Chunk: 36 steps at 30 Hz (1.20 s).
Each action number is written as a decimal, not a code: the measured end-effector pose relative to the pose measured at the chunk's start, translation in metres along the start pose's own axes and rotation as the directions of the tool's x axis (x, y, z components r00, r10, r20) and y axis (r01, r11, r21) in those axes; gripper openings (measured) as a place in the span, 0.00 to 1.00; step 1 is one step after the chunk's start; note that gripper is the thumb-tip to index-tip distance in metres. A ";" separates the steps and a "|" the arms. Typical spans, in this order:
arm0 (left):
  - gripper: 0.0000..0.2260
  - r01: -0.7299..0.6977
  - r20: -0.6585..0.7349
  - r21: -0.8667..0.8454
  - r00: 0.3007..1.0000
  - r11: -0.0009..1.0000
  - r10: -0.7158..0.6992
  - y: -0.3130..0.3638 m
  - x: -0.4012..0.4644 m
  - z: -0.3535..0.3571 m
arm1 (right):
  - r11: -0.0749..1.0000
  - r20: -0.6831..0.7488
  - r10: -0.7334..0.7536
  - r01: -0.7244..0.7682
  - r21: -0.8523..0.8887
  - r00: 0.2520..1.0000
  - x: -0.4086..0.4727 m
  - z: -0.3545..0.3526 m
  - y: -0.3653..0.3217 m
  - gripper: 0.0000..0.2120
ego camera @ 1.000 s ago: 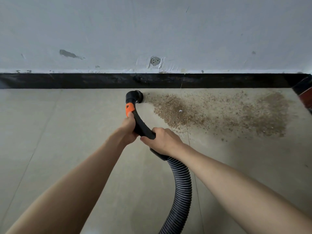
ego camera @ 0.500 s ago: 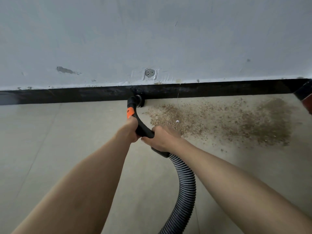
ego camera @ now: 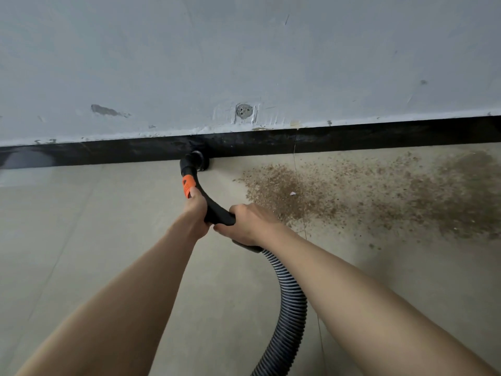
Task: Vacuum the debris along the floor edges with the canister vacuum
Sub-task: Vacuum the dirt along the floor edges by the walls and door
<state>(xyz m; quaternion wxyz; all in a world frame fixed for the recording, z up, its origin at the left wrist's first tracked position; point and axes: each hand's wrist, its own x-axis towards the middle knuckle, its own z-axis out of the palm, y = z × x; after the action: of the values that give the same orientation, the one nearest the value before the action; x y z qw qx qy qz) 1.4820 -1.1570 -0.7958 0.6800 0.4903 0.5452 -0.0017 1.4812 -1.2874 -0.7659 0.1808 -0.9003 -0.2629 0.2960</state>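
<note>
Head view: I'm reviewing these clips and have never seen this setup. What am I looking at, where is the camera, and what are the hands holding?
There is no robot here. The camera sits on a person's head and looks forward and down, so both bare arms reach in from the bottom of the picture. The left hand grips the black curved vacuum handle just below its orange collar. The right hand grips the same handle lower down, where the ribbed hose begins. The nozzle is against the black baseboard at the foot of the grey wall. Brown debris is spread over the tiled floor to the right of the nozzle. The canister itself is out of view.
</note>
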 end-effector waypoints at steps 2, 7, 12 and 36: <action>0.27 -0.009 0.032 0.001 0.999 1.000 0.009 -0.011 0.000 0.009 | 1.000 -0.010 0.011 -0.011 -0.029 1.000 -0.006 0.002 0.011 0.17; 0.27 -0.005 0.134 0.003 0.991 1.000 0.005 -0.031 -0.015 0.037 | 0.996 -0.050 0.086 -0.085 0.011 0.995 -0.034 0.002 0.040 0.16; 0.28 0.000 0.228 0.030 0.974 1.000 -0.007 -0.044 -0.039 0.065 | 0.990 -0.090 0.139 -0.137 0.034 0.986 -0.058 -0.006 0.062 0.17; 0.25 -0.088 0.349 0.227 0.937 0.970 0.003 -0.087 -0.090 0.168 | 0.947 -0.178 0.312 -0.289 0.141 0.933 -0.111 -0.026 0.159 0.17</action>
<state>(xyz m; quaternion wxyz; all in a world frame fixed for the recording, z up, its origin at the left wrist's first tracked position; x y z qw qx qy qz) 1.5233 -1.3620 -0.7996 0.7012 0.5730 0.4012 -0.1375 1.4793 -1.4830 -0.7740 0.2091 -0.9432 -0.0856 0.2434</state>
